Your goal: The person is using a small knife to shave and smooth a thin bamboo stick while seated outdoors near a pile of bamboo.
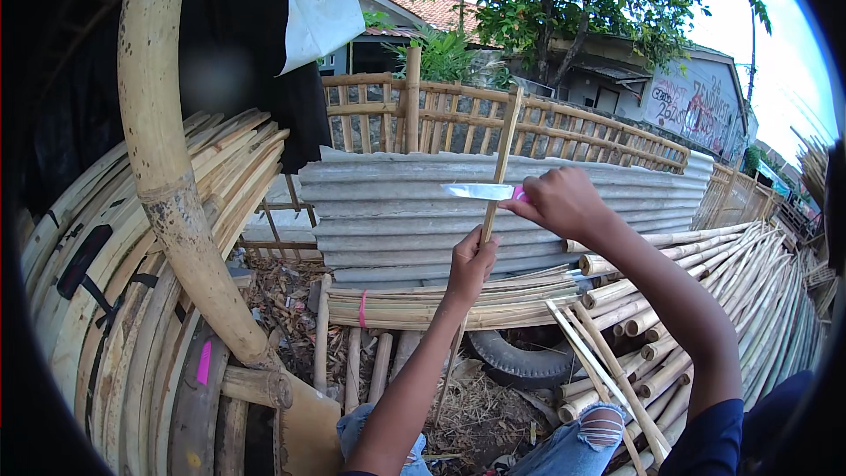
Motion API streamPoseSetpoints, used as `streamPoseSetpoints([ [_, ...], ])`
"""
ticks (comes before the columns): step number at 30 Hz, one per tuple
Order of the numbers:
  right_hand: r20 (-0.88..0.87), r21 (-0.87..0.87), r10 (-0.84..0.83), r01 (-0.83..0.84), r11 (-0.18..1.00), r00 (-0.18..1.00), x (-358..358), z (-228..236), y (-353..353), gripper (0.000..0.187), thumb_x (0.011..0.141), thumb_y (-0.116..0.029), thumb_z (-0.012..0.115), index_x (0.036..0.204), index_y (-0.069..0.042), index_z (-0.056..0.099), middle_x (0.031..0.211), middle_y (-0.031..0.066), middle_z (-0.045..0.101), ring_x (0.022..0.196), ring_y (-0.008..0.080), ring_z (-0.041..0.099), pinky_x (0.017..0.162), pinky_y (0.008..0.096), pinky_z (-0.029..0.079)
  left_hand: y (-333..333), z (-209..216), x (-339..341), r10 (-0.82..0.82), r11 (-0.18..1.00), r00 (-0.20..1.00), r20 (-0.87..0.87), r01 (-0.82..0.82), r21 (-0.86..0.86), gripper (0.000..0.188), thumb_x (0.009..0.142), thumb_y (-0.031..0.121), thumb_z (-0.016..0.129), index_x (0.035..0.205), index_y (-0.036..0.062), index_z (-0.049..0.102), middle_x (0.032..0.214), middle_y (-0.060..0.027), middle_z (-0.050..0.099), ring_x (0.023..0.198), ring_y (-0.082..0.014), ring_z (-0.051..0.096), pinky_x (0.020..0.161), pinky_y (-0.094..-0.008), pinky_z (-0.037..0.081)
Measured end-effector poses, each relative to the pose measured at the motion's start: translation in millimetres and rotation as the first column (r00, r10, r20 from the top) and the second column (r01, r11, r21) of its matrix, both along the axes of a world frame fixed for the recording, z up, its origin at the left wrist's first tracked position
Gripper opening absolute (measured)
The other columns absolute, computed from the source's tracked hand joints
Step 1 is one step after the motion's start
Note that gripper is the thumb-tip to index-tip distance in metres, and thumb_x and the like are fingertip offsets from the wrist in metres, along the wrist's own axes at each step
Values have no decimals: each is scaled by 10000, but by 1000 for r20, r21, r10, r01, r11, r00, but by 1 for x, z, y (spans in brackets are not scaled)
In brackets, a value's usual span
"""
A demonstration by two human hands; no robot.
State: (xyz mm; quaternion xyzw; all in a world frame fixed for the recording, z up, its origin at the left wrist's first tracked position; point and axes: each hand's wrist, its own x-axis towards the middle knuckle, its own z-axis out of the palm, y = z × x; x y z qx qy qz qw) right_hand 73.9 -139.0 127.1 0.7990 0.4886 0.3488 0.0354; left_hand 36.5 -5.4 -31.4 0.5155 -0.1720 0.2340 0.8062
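Note:
Upright in front of me stands a long, thin bamboo strip [505,146], leaning slightly right at its top. My left hand [472,264] is closed around it at mid-length, and its lower part runs down behind my left wrist toward the ground. Above that, my right hand [564,201] grips a knife by its pink handle. The knife's pale blade [476,191] points left and lies across the strip, a short way above my left hand; it appears to touch the strip.
A bundle of split bamboo strips [414,301] tied with pink lies beyond my hands, near a tyre [520,361]. Bamboo poles [687,300] are piled right. Corrugated sheeting [397,203] and a bamboo fence [564,128] stand ahead. Left are a thick bamboo post [159,106] and stacked slats [106,300].

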Motion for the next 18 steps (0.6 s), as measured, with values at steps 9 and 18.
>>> streamPoseSetpoints([
  [9,-209,349,-41,114,930,977,7,46,3,573,903,-491,465,616,-10,581,468,181,463,462,360,498,466,432,378,0,3,1,-6,1000,999,-50,6,-3,140,898,137,495,777,111,431,528,89,279,403,2,219,369,-192,165],
  [18,-46,393,-46,60,917,998,20,63,-5,573,876,-531,476,593,-49,597,470,153,502,487,355,548,458,431,420,4,2,2,-173,983,985,29,174,-50,185,906,161,489,751,106,406,527,77,279,395,-10,231,356,-196,155],
])
